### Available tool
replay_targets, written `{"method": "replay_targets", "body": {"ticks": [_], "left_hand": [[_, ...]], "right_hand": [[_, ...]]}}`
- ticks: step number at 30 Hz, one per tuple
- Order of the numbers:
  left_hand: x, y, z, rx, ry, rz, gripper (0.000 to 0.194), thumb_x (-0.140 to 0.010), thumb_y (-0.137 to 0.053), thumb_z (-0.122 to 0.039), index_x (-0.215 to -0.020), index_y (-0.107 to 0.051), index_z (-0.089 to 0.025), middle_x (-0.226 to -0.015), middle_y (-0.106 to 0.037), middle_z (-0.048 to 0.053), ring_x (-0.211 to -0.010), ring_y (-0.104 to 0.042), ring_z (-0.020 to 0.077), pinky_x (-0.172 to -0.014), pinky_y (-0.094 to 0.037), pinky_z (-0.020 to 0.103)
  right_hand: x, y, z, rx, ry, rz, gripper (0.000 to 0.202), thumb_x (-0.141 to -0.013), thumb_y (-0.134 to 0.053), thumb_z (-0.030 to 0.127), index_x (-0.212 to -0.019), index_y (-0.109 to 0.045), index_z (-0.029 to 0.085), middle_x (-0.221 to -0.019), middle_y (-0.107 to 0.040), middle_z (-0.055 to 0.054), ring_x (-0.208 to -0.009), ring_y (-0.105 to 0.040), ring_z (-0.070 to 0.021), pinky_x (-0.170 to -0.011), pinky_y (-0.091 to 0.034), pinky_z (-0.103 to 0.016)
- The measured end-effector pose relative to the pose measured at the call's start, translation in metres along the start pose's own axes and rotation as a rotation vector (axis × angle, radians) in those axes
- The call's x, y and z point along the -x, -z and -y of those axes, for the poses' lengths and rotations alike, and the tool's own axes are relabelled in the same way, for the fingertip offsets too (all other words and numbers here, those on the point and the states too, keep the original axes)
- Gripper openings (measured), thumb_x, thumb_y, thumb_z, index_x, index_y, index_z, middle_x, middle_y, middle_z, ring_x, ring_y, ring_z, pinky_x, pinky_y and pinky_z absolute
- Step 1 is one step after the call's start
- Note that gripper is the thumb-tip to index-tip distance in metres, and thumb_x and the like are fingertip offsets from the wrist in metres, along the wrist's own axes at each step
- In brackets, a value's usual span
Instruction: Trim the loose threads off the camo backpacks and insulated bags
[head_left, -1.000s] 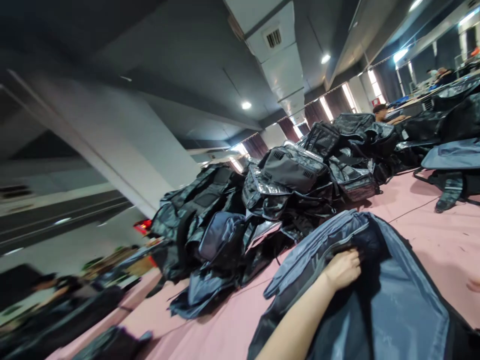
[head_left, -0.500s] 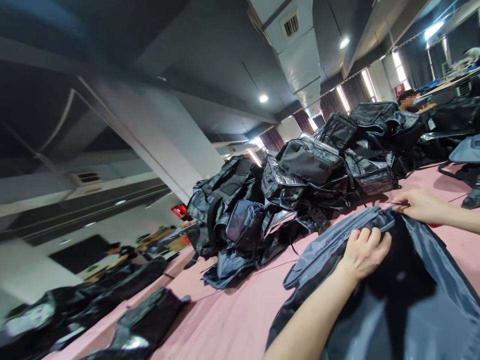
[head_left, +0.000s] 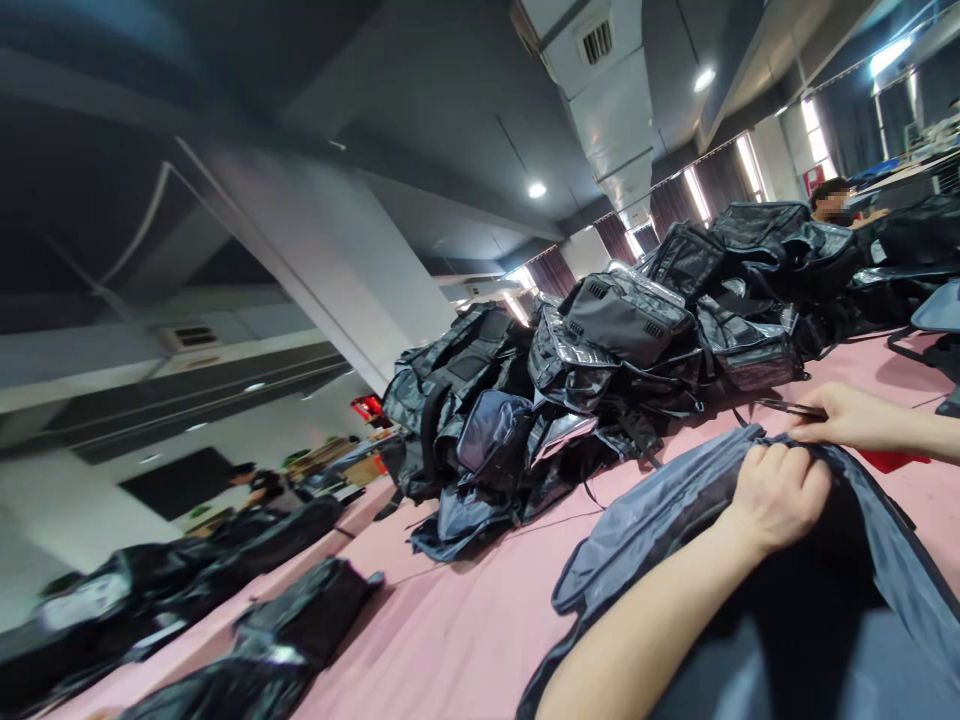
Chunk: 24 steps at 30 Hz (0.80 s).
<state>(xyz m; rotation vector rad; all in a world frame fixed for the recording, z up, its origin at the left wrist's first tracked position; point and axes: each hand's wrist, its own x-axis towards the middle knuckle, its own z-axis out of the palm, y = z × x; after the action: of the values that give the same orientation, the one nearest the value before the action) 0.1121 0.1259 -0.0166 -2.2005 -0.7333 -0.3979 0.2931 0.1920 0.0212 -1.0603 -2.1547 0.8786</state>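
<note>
An opened bag with a grey-blue lining (head_left: 645, 530) lies at the lower right, its dark inside showing. My left hand (head_left: 784, 490) is closed on the zippered edge of this bag, near its top. Just beyond it, my right hand (head_left: 844, 415) holds a slim dark metal tool (head_left: 791, 407), which looks like small scissors or snips, pointing left over the bag's edge. Part of the right fingers is hidden behind the tool and the edge. Something red (head_left: 892, 460) shows under my right wrist.
A heap of dark camouflage bags (head_left: 615, 320) fills the middle of the pink table (head_left: 450, 630). Another dark bag (head_left: 300, 620) lies at the lower left. One person (head_left: 831, 203) is behind the heap at right, another (head_left: 259, 485) at far left.
My left hand has shifted right and closed more tightly on the bag's edge. The tool in my right hand now shows plainly, pointing left. The view has turned slightly left.
</note>
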Motion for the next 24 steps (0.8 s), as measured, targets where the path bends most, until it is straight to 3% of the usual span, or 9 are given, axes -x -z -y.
{"method": "replay_targets", "body": {"ticks": [3,7,10,13,16,20,24], "left_hand": [[0.0,-0.003,-0.008,0.023,0.015,0.055,0.032,-0.1,-0.033,-0.018,-0.101,-0.065,-0.015,-0.076,-0.06,0.006,-0.068,-0.056,0.016,-0.059,-0.033,0.032],[0.025,0.011,0.001,0.028,0.007,0.221,0.033,-0.1,-0.028,-0.016,-0.104,-0.06,-0.012,-0.085,-0.062,0.007,-0.063,-0.056,0.0151,-0.056,-0.038,0.031],[0.058,0.038,0.021,0.069,0.005,0.428,0.03,-0.1,-0.027,-0.014,-0.107,-0.056,-0.011,-0.088,-0.062,0.007,-0.071,-0.061,0.0167,-0.064,-0.048,0.03],[0.094,0.073,0.039,0.108,0.101,0.636,0.025,-0.1,-0.03,-0.014,-0.108,-0.053,-0.011,-0.089,-0.063,0.006,-0.077,-0.063,0.0176,-0.072,-0.053,0.029],[0.124,0.106,0.046,0.113,0.192,0.77,0.023,-0.1,-0.031,-0.014,-0.104,-0.053,-0.012,-0.093,-0.062,0.007,-0.078,-0.064,0.0183,-0.071,-0.055,0.029],[0.157,0.145,0.053,0.112,0.264,0.828,0.025,-0.098,-0.033,-0.011,-0.111,-0.054,-0.012,-0.101,-0.063,0.01,-0.079,-0.064,0.0193,-0.071,-0.054,0.031],[0.192,0.176,0.07,0.133,0.487,0.74,0.029,-0.094,-0.042,-0.008,-0.118,-0.056,-0.018,-0.107,-0.066,0.008,-0.091,-0.066,0.0199,-0.08,-0.054,0.03]], "right_hand": [[-0.004,0.0,-0.006,0.059,-0.033,-0.011,0.041,-0.067,-0.057,0.053,-0.076,-0.071,0.015,-0.081,-0.072,-0.008,-0.083,-0.064,-0.0295,-0.074,-0.047,-0.036],[-0.016,0.005,-0.018,0.09,-0.087,-0.025,0.036,-0.074,-0.055,0.045,-0.084,-0.071,0.014,-0.089,-0.073,-0.008,-0.087,-0.065,-0.0276,-0.076,-0.047,-0.034],[-0.025,0.007,-0.023,0.114,-0.118,-0.03,0.03,-0.082,-0.053,0.038,-0.088,-0.071,0.014,-0.092,-0.073,-0.008,-0.089,-0.066,-0.0259,-0.076,-0.046,-0.033],[-0.036,0.006,-0.025,0.142,-0.134,-0.023,0.026,-0.089,-0.052,0.033,-0.088,-0.072,0.015,-0.092,-0.073,-0.009,-0.086,-0.066,-0.0237,-0.077,-0.045,-0.033],[-0.048,0.005,-0.027,0.184,-0.154,-0.034,0.022,-0.09,-0.056,0.029,-0.088,-0.073,0.015,-0.092,-0.073,-0.01,-0.085,-0.065,-0.023,-0.079,-0.043,-0.035],[-0.066,0.007,-0.043,0.276,-0.207,-0.079,0.017,-0.085,-0.067,0.028,-0.085,-0.076,0.014,-0.093,-0.073,-0.014,-0.083,-0.064,-0.0247,-0.079,-0.042,-0.04],[-0.094,0.011,-0.095,0.369,-0.118,-0.177,0.021,-0.079,-0.075,0.037,-0.079,-0.077,0.016,-0.09,-0.073,-0.014,-0.076,-0.063,-0.0208,-0.075,-0.042,-0.039]]}}
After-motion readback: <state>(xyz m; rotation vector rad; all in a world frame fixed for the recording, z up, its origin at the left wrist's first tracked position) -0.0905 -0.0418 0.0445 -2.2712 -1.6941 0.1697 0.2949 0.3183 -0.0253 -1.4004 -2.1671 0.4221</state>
